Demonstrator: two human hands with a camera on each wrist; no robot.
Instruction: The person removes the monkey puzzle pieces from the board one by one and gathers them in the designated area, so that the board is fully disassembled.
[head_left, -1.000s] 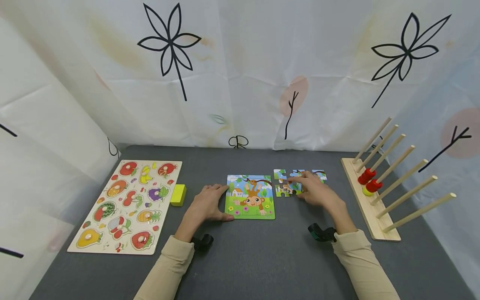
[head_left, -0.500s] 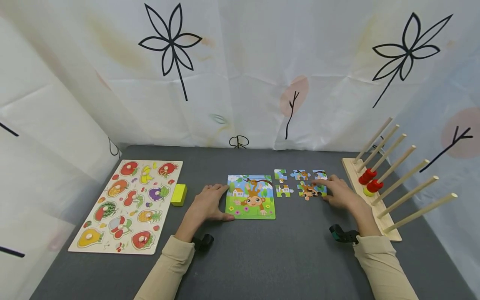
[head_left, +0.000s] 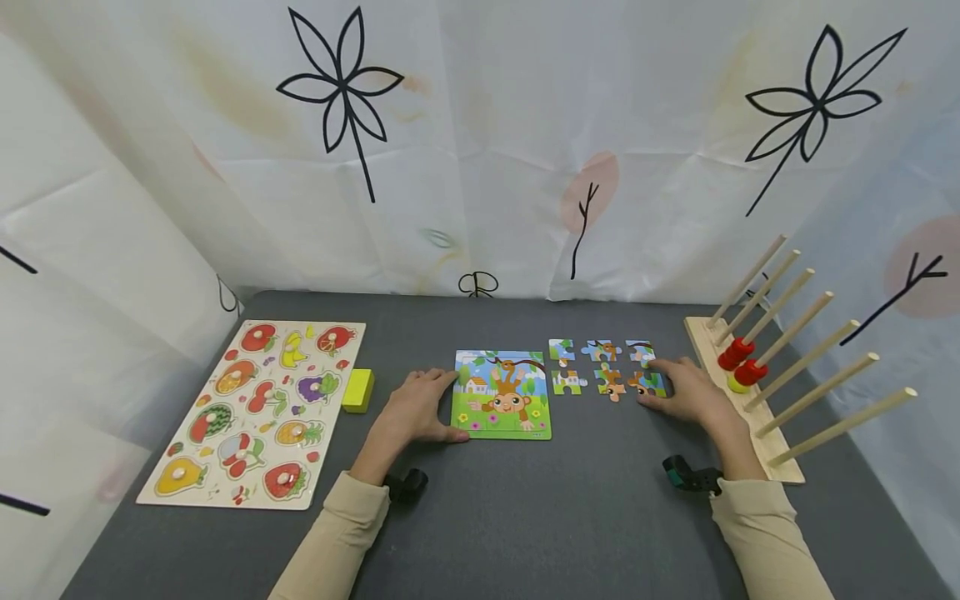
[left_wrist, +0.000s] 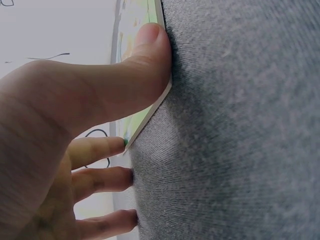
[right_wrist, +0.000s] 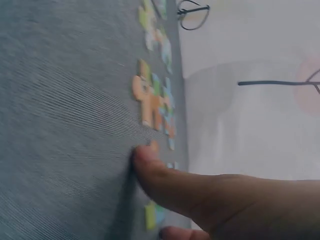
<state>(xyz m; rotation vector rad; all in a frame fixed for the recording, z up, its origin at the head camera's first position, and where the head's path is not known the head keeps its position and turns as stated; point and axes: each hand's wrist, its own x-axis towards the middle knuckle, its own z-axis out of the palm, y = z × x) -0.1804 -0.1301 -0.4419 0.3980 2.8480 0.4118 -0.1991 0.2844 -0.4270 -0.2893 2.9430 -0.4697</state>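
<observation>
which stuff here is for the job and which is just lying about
Likely in use:
monkey puzzle, touched by left hand
six loose puzzle pieces, right hand at one

Likely just lying about:
fruit board
yellow block
peg rack with rings

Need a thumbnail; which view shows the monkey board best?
Head view: the monkey board shows nearly whole, its picture clear. Left wrist: only part, steeply angled. Right wrist: I can't identify it.

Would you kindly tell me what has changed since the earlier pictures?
The right hand moved right. The lower-middle puzzle piece shifted right; the lower-right puzzle piece went further right, separating from it, and now appears pinched by that hand. The left hand stays at the monkey puzzle, which hasn't moved.
</observation>
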